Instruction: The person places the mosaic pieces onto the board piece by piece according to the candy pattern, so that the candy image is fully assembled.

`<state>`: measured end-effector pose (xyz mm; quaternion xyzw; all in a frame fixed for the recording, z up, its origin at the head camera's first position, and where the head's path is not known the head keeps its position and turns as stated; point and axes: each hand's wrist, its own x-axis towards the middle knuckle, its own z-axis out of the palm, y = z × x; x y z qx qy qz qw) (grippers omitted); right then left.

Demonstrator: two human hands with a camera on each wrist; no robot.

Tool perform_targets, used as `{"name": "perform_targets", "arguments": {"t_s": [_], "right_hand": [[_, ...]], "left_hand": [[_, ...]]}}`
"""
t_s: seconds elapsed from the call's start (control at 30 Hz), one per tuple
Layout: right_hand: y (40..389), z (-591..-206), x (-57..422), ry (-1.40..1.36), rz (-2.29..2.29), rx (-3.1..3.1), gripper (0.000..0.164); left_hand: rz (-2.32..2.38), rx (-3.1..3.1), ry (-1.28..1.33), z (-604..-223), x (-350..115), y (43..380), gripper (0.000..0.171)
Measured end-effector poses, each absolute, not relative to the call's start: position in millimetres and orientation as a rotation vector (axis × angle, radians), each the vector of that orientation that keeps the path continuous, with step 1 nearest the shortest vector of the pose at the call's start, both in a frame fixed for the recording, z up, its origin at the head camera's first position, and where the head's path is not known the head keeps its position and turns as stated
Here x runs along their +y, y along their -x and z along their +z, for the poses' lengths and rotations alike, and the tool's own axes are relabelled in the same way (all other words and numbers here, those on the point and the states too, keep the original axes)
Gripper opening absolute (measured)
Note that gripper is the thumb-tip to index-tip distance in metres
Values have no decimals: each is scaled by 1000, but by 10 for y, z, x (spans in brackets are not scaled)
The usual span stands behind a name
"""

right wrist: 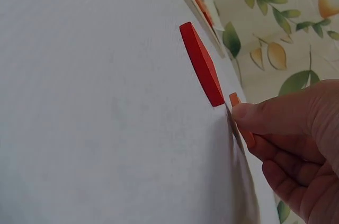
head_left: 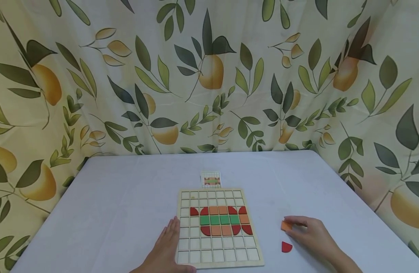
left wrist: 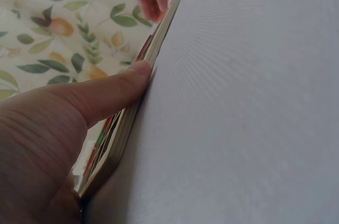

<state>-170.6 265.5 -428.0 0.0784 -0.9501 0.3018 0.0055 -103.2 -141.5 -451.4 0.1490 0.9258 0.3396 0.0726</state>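
Note:
A wooden grid board (head_left: 216, 258) lies on the table, with rows of red quarter-circle, orange and green square tiles set in its cells. My left hand (head_left: 164, 248) rests along the board's left side, fingers straight and thumb at the front edge; the left wrist view shows the thumb (left wrist: 119, 89) against the board's side. To the right of the board, my right hand (head_left: 313, 233) pinches an orange square tile (head_left: 286, 226) between thumb and fingers. A loose red quarter-circle tile (head_left: 286, 247) lies on the table just in front of that hand, also seen large in the right wrist view.
Touching or close behind the board's far edge is a small pattern card (head_left: 211, 179) with a matching coloured design. White cloth covers the table (head_left: 110, 212). A curtain (head_left: 209, 113) printed with fruit and leaves hangs around the back and sides.

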Motion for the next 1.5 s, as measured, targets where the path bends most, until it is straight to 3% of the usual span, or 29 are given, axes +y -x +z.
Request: {"name": "perform_targets", "arguments": {"t_s": [0.6, 1.03, 1.5], "right_hand": [[1817, -4258, 2246, -302, 1082, -2959, 30], [1886, -4225, 2016, -619, 1065, -2873, 30], [1969, -4148, 1673, -747, 1137, -2836, 29]], "left_hand": [[993, 2784, -403, -4530, -1412, 1044, 133], [1015, 2785, -433, -4548, -1414, 1037, 131], [1000, 2791, -421, -4558, -1416, 1037, 131]]}}
